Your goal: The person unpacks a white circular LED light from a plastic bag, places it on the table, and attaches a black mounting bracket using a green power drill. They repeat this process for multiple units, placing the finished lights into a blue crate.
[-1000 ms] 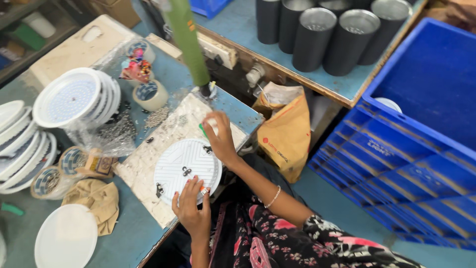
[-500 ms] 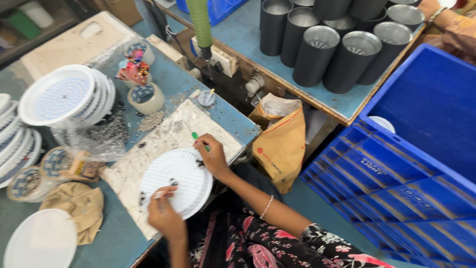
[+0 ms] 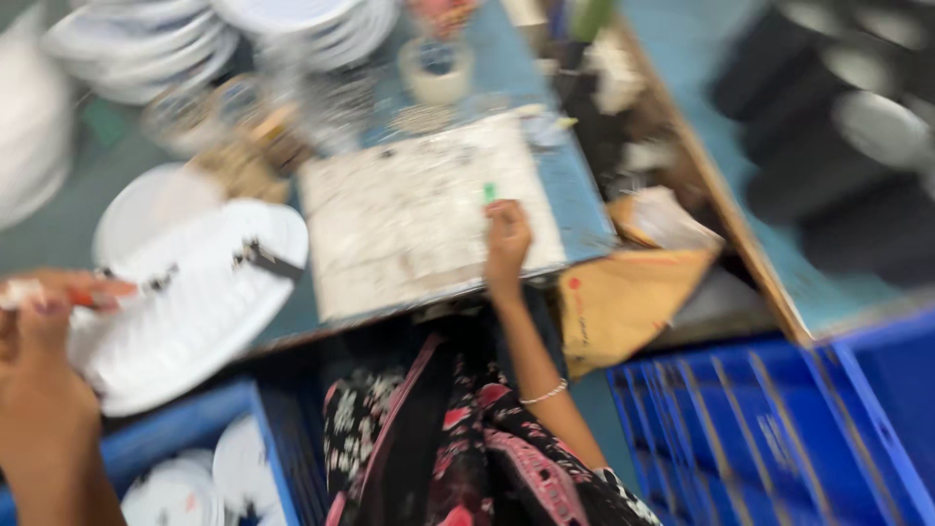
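Observation:
The view is blurred by motion. My left hand (image 3: 44, 336) grips the near edge of a round white ribbed disc (image 3: 195, 292) with small black fittings on it, held out past the bench's front edge. A thin red-orange bit shows at its fingertips. My right hand (image 3: 506, 239) rests on a worn, stained work board (image 3: 409, 219), its fingers closed around a small green stick (image 3: 490, 192) whose tip pokes out above them.
Stacks of white discs (image 3: 243, 29) and a tape roll (image 3: 435, 68) lie at the bench's far side. A blue crate (image 3: 185, 438) below my left hand holds white discs. A brown paper bag (image 3: 633, 302), a big blue crate (image 3: 779, 429) and black cylinders (image 3: 828, 127) are on the right.
My left hand has carried the white disc off the work board to the left, above the blue crate. My right hand stays on the board. The view has swung and blurred.

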